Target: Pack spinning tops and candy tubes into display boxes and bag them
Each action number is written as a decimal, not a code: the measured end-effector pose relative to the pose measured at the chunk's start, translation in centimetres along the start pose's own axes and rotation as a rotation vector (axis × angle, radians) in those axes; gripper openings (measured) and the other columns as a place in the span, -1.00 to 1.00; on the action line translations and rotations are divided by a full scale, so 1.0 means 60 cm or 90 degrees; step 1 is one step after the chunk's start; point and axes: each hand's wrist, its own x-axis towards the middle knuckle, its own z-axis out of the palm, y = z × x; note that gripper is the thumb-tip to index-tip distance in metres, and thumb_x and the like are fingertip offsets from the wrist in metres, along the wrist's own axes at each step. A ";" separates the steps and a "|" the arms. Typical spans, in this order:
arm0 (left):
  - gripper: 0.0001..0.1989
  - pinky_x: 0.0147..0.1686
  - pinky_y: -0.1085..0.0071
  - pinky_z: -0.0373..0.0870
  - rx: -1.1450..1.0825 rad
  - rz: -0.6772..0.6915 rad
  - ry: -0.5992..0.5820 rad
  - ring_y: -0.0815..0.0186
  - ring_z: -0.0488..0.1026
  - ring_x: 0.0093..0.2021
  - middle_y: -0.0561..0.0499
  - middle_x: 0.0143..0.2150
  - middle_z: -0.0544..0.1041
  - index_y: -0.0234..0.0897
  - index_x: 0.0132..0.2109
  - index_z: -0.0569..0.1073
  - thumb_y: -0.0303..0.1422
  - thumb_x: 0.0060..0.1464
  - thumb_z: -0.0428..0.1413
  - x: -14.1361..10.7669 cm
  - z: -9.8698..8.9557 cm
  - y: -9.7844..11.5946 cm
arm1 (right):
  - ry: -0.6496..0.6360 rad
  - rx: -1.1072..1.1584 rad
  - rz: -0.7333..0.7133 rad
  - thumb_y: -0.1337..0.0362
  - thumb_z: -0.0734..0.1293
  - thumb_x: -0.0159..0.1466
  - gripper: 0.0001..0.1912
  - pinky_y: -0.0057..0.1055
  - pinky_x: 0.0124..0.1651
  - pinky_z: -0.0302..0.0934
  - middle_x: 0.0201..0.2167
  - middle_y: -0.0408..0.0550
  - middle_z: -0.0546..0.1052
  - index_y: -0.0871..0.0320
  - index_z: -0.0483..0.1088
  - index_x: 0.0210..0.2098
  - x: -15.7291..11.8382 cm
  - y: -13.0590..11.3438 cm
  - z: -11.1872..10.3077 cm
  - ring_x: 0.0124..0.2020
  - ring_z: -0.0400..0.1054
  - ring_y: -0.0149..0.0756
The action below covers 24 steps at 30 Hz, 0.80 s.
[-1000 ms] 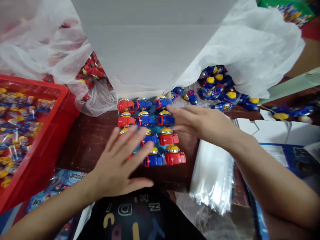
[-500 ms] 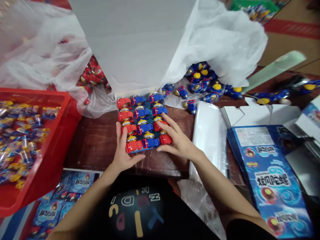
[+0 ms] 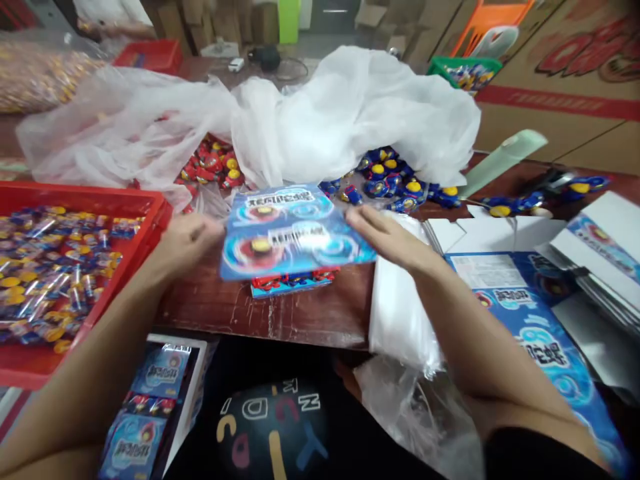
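A blue printed box lid [image 3: 300, 230] slants over a display box whose front edge [image 3: 293, 287] shows below it. Red and blue toys [image 3: 270, 280] peek out under the lid, the rest of them covered. At the lid's right edge, my right hand [image 3: 387, 237] grips it, with the fingers partly hidden. My left hand [image 3: 187, 243] is beside the lid's left edge, curled and smeared by motion; whether it touches the lid is unclear.
To the left stands a red crate [image 3: 160, 207] of wrapped pieces. White plastic bags [image 3: 350, 113] lie behind, over loose red toys [image 3: 213, 163] and blue toys [image 3: 390, 177]. Clear plastic sleeves [image 3: 405, 300] and flat blue cartons [image 3: 540, 333] lie at right. A filled carton [image 3: 183, 407] sits lower left.
The upright white lid has come down toward me over the toys, its printed face now showing. Both hands have left the toys for the lid's sides. The view has tilted up.
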 end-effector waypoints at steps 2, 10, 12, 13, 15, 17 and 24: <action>-0.42 -0.23 0.27 0.59 -0.102 -0.050 -0.152 0.14 0.63 -0.23 -0.11 -0.20 0.68 -0.32 -0.17 0.64 0.19 0.19 0.20 -0.057 0.002 0.015 | -0.164 0.053 0.010 -0.26 0.39 0.33 -0.46 -0.19 -0.06 0.45 -0.20 -0.01 0.64 0.12 0.53 -0.18 -0.060 -0.007 -0.004 -0.17 0.52 -0.20; -0.73 0.14 -0.02 0.33 0.140 0.107 0.143 0.11 0.48 -0.17 -0.02 -0.27 0.60 -0.18 -0.31 0.53 -0.11 0.26 0.24 -0.047 0.043 0.026 | 0.023 -0.221 -0.155 0.00 0.40 0.36 -0.70 -0.20 -0.06 0.25 -0.26 -0.03 0.61 0.09 0.44 -0.31 -0.010 0.055 0.034 -0.20 0.39 -0.14; -0.73 0.10 0.04 0.33 0.157 0.100 0.153 0.11 0.46 -0.15 -0.02 -0.28 0.59 -0.19 -0.31 0.51 -0.13 0.30 0.22 -0.052 0.066 0.013 | 0.034 -0.318 -0.160 0.05 0.38 0.39 -0.76 -0.19 -0.06 0.22 -0.23 -0.02 0.62 0.08 0.45 -0.28 -0.007 0.075 0.050 -0.15 0.38 -0.09; -0.73 0.08 0.06 0.33 0.162 0.097 0.160 0.10 0.45 -0.13 -0.03 -0.28 0.58 -0.19 -0.30 0.51 -0.13 0.31 0.21 -0.057 0.079 0.006 | 0.040 -0.347 -0.161 0.05 0.38 0.41 -0.77 -0.20 -0.08 0.22 -0.22 -0.02 0.62 0.07 0.45 -0.27 -0.010 0.082 0.057 -0.14 0.37 -0.08; -0.73 0.09 0.06 0.30 0.176 0.081 0.161 0.07 0.44 -0.06 -0.05 -0.29 0.55 -0.19 -0.29 0.53 -0.13 0.32 0.20 -0.070 0.103 -0.006 | 0.060 -0.373 -0.157 0.05 0.37 0.42 -0.76 -0.23 -0.13 0.20 -0.21 0.00 0.60 0.06 0.44 -0.27 -0.019 0.089 0.065 -0.13 0.36 -0.08; -0.72 0.09 0.05 0.28 0.188 0.054 0.132 0.02 0.43 -0.01 -0.08 -0.30 0.51 -0.21 -0.30 0.53 -0.15 0.34 0.16 -0.081 0.123 -0.017 | 0.076 -0.362 -0.142 0.05 0.37 0.43 -0.75 -0.26 -0.15 0.19 -0.22 -0.01 0.58 0.07 0.42 -0.28 -0.029 0.091 0.067 -0.14 0.37 -0.10; -0.89 0.06 0.02 0.33 0.154 0.078 0.098 -0.01 0.42 -0.04 -0.12 -0.20 0.52 -0.22 -0.21 0.48 -0.30 0.29 0.13 -0.088 0.159 -0.062 | -0.015 -0.298 -0.041 0.16 0.40 0.41 -0.84 -0.32 -0.19 0.13 -0.24 -0.05 0.59 0.08 0.48 -0.26 -0.060 0.108 0.095 -0.12 0.40 -0.17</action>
